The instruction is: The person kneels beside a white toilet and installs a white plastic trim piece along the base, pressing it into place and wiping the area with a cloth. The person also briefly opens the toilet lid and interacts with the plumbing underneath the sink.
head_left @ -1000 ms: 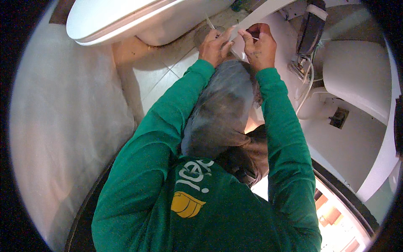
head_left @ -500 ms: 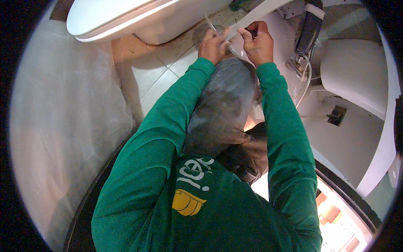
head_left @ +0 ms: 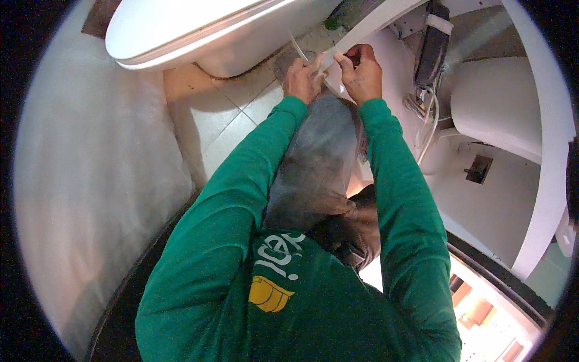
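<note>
A pale strip [head_left: 295, 44] stuck out past the left hand [head_left: 303, 80], whose fingers were half curled by the end of the cabinet edge [head_left: 368, 30]; whether they gripped it I could not tell. Beside that edge the right hand [head_left: 363, 73] was bent as if pinching, contents hidden. Both poses nearly matched half a second earlier, though the toilet [head_left: 181, 27] sat lower in view.

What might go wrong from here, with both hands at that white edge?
The left hand and right hand are close to the white edge, so either might get scraped. The white hose loops near the right sleeve and might get snagged.
</note>
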